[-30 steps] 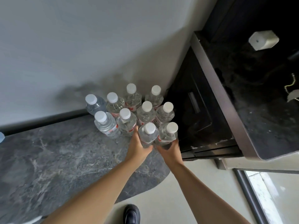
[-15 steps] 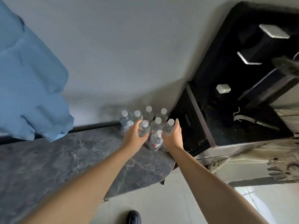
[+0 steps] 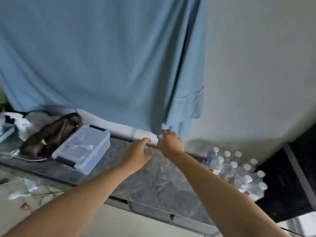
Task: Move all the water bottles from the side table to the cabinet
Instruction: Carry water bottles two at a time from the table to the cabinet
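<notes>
Both hands reach forward over the grey marble side table (image 3: 162,182), blurred by motion. At the far left, a heap of pale cloth and other items is cut off by the frame edge and hard to identify; beside it lie a brown leather bag (image 3: 51,134) and a clear lidded plastic container (image 3: 82,147). The left hand (image 3: 136,154) hovers with fingers loosely spread, holding nothing. The right hand (image 3: 171,142) has its fingers at the hem of the hanging blue cloth (image 3: 102,57); whether it pinches the fabric is unclear. The water bottles (image 3: 236,173) stand clustered at the table's right end, next to the dark cabinet (image 3: 290,177), partly cropped.
</notes>
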A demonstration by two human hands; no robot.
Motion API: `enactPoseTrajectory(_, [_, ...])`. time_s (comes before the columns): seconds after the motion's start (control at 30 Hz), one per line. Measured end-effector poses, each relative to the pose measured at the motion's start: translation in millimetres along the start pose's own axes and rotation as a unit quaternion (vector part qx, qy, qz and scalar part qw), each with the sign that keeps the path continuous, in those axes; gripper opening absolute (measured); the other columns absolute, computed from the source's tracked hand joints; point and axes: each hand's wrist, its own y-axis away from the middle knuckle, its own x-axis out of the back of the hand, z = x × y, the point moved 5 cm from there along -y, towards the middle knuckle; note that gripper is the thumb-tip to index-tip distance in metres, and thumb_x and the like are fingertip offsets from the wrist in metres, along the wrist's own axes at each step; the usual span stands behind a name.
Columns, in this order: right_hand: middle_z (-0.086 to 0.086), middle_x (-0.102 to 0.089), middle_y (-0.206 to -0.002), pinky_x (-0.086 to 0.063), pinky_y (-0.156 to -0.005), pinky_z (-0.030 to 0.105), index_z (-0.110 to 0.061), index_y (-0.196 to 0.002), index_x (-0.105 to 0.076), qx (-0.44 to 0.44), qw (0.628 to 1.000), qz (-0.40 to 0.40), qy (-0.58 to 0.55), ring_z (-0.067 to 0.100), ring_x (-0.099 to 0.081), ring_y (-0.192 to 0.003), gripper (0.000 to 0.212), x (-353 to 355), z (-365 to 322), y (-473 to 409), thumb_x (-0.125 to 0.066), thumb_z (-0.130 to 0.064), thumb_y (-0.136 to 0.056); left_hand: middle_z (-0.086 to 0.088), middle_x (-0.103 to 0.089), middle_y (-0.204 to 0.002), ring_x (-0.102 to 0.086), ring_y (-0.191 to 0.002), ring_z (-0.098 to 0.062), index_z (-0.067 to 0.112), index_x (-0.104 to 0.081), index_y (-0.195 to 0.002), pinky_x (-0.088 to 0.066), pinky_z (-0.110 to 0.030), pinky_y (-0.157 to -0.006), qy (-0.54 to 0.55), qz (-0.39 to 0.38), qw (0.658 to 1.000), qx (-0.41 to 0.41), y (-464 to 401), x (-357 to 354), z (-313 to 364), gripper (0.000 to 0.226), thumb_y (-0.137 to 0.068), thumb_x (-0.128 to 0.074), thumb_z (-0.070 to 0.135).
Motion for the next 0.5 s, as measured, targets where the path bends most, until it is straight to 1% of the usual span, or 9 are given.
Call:
enactPoseTrajectory(0.1, [0.007, -0.047, -0.140, -0.033, -0.105, 0.039, -0.019, -0.136, -0.049, 0.085, 0.994, -0.056, 0.043, 0.027, -0.040, -0.131, 0.044, -37.7, -112.7, -1.4, -0.050, -0.021, -0.092, -0.003, -0.062, -0.121, -0.058, -0.113, -0.015, 0.019, -0.051, -0.128, -0.048, -0.031, -0.086, -0.043, 0.043, 0.997, 0.049, 47.0, 78.5, -54.7, 0.041, -0.089, -0.059, 0.027])
enactPoseTrajectory(0.2, [0.009, -0.048, -0.139, -0.034, -0.106, 0.041, -0.018, -0.137, -0.047, 0.180, 0.975, -0.105, 0.072, 0.028, -0.043, -0.130, 0.043, -74.5, -217.0, 10.7, -0.046, -0.022, -0.095, -0.008, -0.062, -0.122, -0.059, -0.112, -0.024, 0.015, -0.052, -0.130, -0.048, -0.035, -0.089, -0.088, 0.101, 0.984, 0.121, 96.2, 153.5, -105.6, 0.043, -0.090, -0.058, 0.027])
enactPoseTrajectory(0.33, [0.009, -0.051, -0.136, -0.034, -0.104, 0.042, -0.017, -0.132, -0.050, 0.298, 0.943, -0.122, 0.087, 0.029, -0.046, -0.127, 0.037, -110.6, -328.2, 39.7, -0.045, -0.029, -0.097, -0.008, -0.061, -0.119, -0.059, -0.112, -0.023, 0.016, -0.053, -0.127, -0.049, -0.037, -0.091, -0.082, 0.146, 0.966, 0.197, 163.2, 226.0, -151.7, 0.039, -0.089, -0.057, 0.024])
enactPoseTrajectory(0.4, [0.009, -0.056, -0.129, -0.039, -0.100, 0.043, -0.016, -0.124, -0.056, 0.362, 0.920, -0.123, 0.086, 0.030, -0.050, -0.123, 0.033, -127.4, -382.3, 59.9, -0.048, -0.029, -0.095, -0.005, -0.060, -0.121, -0.060, -0.107, -0.021, 0.016, -0.054, -0.125, -0.049, -0.032, -0.087, -0.099, 0.190, 0.950, 0.229, 200.6, 260.2, -169.6, 0.037, -0.089, -0.056, 0.023])
enactPoseTrajectory(0.47, [0.010, -0.061, -0.120, -0.045, -0.094, 0.041, -0.015, -0.116, -0.059, 0.436, 0.886, -0.121, 0.103, 0.032, -0.057, -0.115, 0.026, -146.5, -437.5, 87.1, -0.050, -0.027, -0.094, -0.003, -0.059, -0.116, -0.060, -0.097, -0.020, 0.016, -0.056, -0.121, -0.045, -0.028, -0.079, -0.114, 0.240, 0.927, 0.264, 244.4, 291.5, -187.7, 0.032, -0.090, -0.055, 0.023])
enactPoseTrajectory(0.5, [0.010, -0.063, -0.119, -0.047, -0.092, 0.040, -0.015, -0.115, -0.060, 0.465, 0.871, -0.118, 0.108, 0.032, -0.058, -0.113, 0.025, -154.2, -459.8, 99.7, -0.049, -0.027, -0.095, -0.003, -0.059, -0.114, -0.059, -0.098, -0.020, 0.016, -0.057, -0.118, -0.045, -0.028, -0.080, -0.118, 0.262, 0.916, 0.281, 264.3, 303.9, -195.2, 0.029, -0.090, -0.055, 0.023])
